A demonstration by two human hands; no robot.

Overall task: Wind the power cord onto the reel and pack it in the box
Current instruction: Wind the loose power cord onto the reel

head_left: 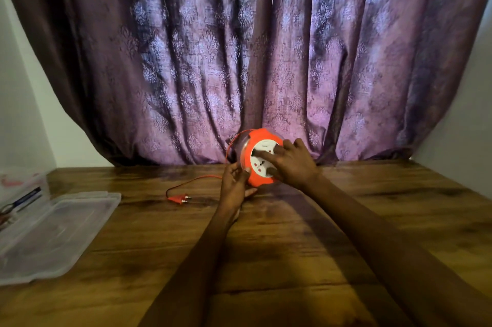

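At frame centre the light, rigid reel (262,157) is cupped at its rim by the left hand (235,184) while the white hub is pressed by the right hand (291,164), fingers spread flat, and the limp cord (198,181) is best taken near its plug (179,198).

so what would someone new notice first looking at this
The bright orange cord reel stands on edge at the far middle of the wooden table, white socket face toward the camera, the right hand spread over that face and the left hand at its lower left edge. A thin orange cord trails left to a plug lying on the table. Behind hangs a big purple patterned curtain, and a clear plastic lid lies at the left.
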